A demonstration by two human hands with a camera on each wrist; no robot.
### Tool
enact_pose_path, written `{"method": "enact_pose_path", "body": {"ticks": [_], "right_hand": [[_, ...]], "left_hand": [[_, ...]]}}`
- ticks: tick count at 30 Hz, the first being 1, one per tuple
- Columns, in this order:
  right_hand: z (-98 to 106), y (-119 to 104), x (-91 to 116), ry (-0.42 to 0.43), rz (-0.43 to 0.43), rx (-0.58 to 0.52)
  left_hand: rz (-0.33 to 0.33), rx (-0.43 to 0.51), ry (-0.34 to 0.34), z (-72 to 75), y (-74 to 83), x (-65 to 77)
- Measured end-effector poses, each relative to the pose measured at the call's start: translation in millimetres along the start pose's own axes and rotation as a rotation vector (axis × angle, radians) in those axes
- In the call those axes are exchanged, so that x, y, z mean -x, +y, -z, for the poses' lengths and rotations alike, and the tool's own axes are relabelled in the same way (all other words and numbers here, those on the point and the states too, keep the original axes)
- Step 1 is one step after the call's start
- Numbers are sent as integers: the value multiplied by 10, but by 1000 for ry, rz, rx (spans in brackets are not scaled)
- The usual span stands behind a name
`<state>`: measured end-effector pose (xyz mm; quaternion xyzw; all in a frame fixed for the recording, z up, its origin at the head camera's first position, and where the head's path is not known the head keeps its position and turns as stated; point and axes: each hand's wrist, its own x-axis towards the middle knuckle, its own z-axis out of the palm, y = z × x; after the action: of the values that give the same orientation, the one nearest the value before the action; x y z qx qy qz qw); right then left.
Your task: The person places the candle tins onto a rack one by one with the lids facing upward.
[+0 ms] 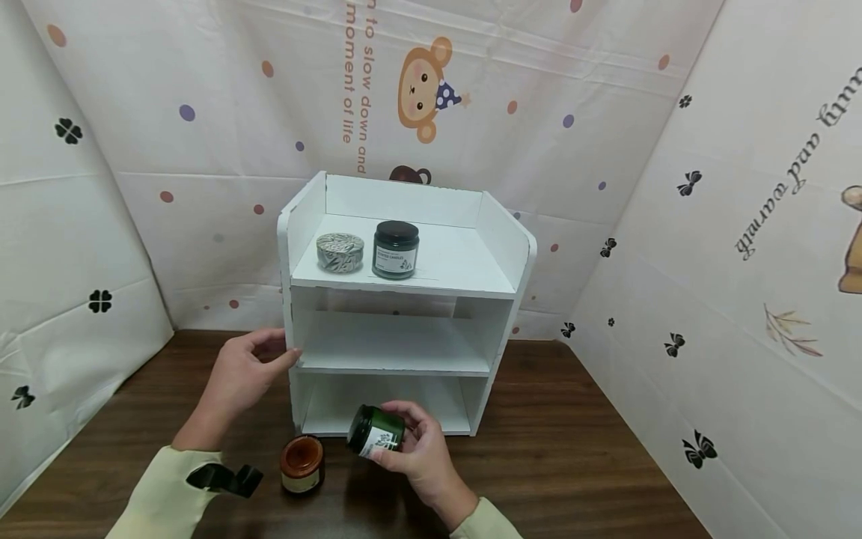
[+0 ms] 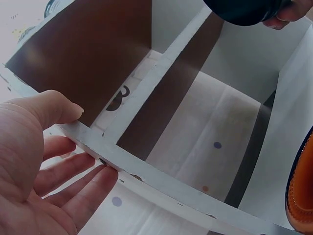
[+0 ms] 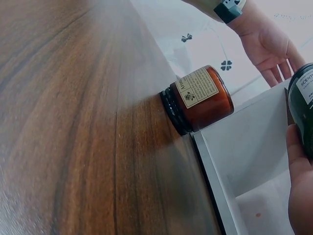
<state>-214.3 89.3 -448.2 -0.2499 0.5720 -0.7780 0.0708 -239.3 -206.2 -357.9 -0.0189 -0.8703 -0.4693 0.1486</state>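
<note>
A white three-tier shelf unit (image 1: 397, 343) stands on the table. My left hand (image 1: 237, 373) holds its left side panel, thumb on the front edge and fingers along the outer face (image 2: 80, 193). Low in front of the bottom compartment, my right hand (image 1: 426, 457) grips a green glass candle jar (image 1: 386, 436) with a black lid and white label. That jar is tipped, its lid to the left. Left of it an amber candle jar (image 1: 301, 466) stands upside down on the table, dark lid underneath, as the right wrist view shows (image 3: 203, 100).
On the top tier sit a round patterned tin (image 1: 340, 252) and a second green candle jar (image 1: 395, 251), upright with a dark lid. Printed cloth walls (image 1: 215, 150) enclose the dark wooden table (image 1: 559, 457) at the back and sides.
</note>
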Motion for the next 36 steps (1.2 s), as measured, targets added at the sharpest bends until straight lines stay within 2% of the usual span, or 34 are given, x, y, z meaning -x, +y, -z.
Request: {"method": "enact_pose_path", "body": {"ticks": [12, 21, 36], "right_hand": [[15, -13, 2, -15, -55, -4], [19, 1, 3, -10, -23, 27], [33, -28, 18, 21, -27, 52]], "left_hand": [[1, 1, 4, -7, -15, -4], [4, 1, 3, -8, -15, 1], [7, 10, -4, -4, -11, -5]]}}
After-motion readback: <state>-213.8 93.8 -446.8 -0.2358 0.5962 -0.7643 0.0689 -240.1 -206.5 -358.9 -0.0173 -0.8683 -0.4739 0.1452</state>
